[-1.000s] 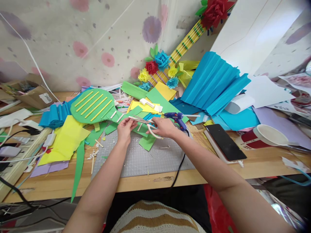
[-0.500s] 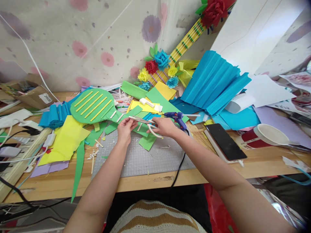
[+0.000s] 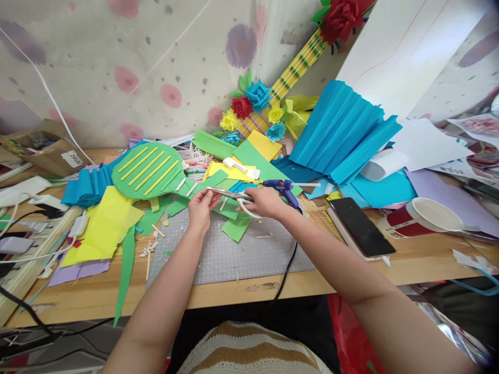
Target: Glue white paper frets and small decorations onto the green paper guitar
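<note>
My right hand [image 3: 264,201] is closed on the white-handled scissors [image 3: 246,206], whose blades point left toward my left hand [image 3: 200,209]. The fingers of my left hand pinch a thin white strip [image 3: 212,189] at the blade tips; much of it is hidden by the fingers and blades. Just behind both hands lies a green paper guitar shape [image 3: 146,169] with several yellow strips across its round body and short white strips along its neck. A grey cutting mat [image 3: 237,259] is under my hands, with green paper scraps [image 3: 237,228] on it.
A blue glue gun [image 3: 286,191] lies right of my hands, its black cord running to the table edge. Farther right are a phone [image 3: 362,227] and a paper cup [image 3: 423,218]. Pleated blue paper [image 3: 339,135] and a flowered yellow guitar [image 3: 298,67] stand behind. Yellow paper [image 3: 99,228] lies left.
The scissors' handles have drawn closer together, and the blades look more closed around the strip. Both hands stay in almost the same place; the view has shifted slightly.
</note>
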`<state>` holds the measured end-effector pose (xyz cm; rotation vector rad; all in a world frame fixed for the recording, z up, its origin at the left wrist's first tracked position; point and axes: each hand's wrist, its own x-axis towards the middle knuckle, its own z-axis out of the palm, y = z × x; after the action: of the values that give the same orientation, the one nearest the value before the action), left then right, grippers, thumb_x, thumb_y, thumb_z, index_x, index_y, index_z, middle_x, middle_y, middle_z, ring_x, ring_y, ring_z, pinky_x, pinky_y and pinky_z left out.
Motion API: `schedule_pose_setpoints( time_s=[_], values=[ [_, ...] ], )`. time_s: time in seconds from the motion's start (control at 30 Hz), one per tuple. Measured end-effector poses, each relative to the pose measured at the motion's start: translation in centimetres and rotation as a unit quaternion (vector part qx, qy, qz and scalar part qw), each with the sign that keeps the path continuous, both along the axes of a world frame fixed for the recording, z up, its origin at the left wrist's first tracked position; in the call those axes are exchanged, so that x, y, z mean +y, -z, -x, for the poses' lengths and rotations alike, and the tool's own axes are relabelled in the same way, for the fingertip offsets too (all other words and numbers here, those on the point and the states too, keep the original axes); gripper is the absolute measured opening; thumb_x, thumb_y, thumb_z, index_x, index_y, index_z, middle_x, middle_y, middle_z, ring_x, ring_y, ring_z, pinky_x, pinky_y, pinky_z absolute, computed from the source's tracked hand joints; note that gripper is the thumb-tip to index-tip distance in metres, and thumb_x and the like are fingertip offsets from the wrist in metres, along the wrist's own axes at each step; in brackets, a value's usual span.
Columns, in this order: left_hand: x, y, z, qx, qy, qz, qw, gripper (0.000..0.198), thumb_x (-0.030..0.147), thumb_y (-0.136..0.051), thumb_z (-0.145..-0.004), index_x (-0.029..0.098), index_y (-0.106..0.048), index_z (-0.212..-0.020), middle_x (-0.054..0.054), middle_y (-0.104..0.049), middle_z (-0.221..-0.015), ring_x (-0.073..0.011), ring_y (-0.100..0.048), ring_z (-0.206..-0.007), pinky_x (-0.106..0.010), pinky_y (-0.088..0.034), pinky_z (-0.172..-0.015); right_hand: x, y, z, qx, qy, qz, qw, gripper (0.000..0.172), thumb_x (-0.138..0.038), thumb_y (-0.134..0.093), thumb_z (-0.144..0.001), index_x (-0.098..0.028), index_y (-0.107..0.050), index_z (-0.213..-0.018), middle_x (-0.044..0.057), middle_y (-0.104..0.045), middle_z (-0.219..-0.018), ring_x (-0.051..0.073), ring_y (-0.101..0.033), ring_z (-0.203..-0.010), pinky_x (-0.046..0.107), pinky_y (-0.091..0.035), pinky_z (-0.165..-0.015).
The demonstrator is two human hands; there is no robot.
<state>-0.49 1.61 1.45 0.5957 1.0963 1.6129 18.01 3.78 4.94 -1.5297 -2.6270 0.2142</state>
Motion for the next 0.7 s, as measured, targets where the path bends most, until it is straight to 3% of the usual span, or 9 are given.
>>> schedule_pose_setpoints(
  time_s=[0.5,0.7],
  values=[
    [-0.17,-0.26,-0.07,0.000,-0.004,-0.002,1.000,0.015,0.022,-0.070,-0.067,0.014,-0.060,-0.075,-0.004,-0.069,-0.072,-0.0146,-0.068,-0.069,-0.026,-0.054,-0.068,0.31,-0.53,-0.04,0.004,-0.001,0.005,1.000,0.045,-0.063,-0.052,-0.074,-0.019,-0.058,-0.077,0.003,-0.062,-0.069,0.015,-0.053,-0.062,0.025,-0.021,-0.052],
    [-0.26,-0.47,-0.17,0.001,-0.016,-0.003,1.000,0.011,0.020,-0.066,-0.068,0.013,-0.060,-0.073,-0.003,-0.068,-0.068,-0.0138,-0.068,-0.067,-0.022,-0.053,-0.062,0.40,-0.25,-0.31,0.090,0.049,0.028,0.994,0.043,-0.061,-0.042,-0.080,-0.019,-0.054,-0.075,0.003,-0.060,-0.070,0.015,-0.050,-0.061,0.025,-0.025,-0.054]
  ],
)
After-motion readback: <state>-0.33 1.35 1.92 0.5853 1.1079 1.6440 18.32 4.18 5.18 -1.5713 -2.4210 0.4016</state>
